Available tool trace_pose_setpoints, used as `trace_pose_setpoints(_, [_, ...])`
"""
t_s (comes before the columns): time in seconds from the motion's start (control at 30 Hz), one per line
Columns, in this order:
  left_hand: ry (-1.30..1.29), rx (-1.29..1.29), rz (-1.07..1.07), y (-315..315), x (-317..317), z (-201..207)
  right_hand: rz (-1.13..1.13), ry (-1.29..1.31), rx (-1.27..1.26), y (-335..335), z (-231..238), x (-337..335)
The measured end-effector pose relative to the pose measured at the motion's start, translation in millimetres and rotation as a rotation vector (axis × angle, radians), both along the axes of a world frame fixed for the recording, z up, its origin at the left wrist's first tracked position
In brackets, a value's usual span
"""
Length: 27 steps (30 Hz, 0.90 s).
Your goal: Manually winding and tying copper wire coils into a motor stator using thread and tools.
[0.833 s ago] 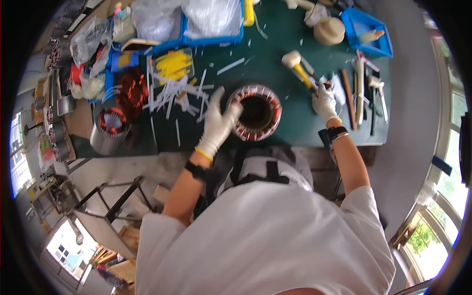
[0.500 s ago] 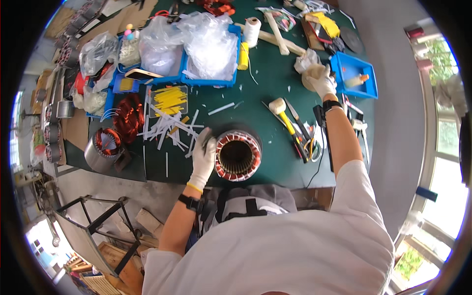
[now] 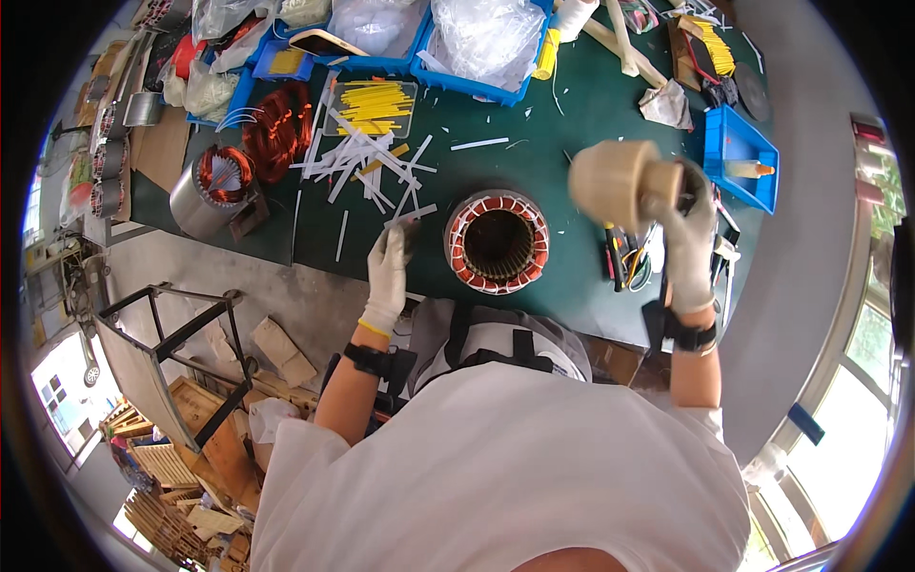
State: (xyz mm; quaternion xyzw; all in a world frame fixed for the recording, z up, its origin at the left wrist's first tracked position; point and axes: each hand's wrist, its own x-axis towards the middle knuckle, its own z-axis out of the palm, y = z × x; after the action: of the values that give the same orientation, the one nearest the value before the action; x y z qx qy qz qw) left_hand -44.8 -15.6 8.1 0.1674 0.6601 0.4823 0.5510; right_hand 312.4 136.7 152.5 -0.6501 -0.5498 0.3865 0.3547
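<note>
A round motor stator (image 3: pixel 498 241) with copper windings and a red rim lies on the green table (image 3: pixel 534 124) in front of me. My left hand (image 3: pixel 389 272), in a white glove, rests on the table just left of the stator, fingers near loose white strips. My right hand (image 3: pixel 686 238), also gloved, is raised above the table's right side. It grips the handle of a tan mallet (image 3: pixel 620 181), whose thick cylindrical head points left, above and right of the stator.
White and yellow insulation strips (image 3: pixel 367 157) lie scattered left of the stator. A second stator in a metal housing (image 3: pixel 212 186) and a copper coil (image 3: pixel 278 129) sit at the far left. Blue trays (image 3: pixel 739 157) and plastic bags (image 3: pixel 486 33) line the far edge. A metal frame (image 3: pixel 172 353) stands on the floor.
My right hand has come back from the blue tray at the far right holding the tan mallet, now raised near the stator. My left hand stays beside the stator.
</note>
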Motion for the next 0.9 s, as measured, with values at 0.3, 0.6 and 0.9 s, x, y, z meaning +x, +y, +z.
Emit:
trace_pose_setpoints(0.3, [-0.107, 0.248, -0.274, 66.6, 57.8, 40.3, 0.528, -0.491, 0.118, -88.0, -28.7, -118.2])
trace_pose_setpoints(0.6, [0.264, 0.234, -0.321, 61.1, 83.7, 38.3, 0.026, -0.159, 0.094, -79.1, -106.0, -107.0])
trace_pose_setpoints(0.9, [0.109, 0.296, -0.297, 66.0, 74.6, 24.7, -0.099, -0.173, -0.028, -75.2, -102.6, -122.9])
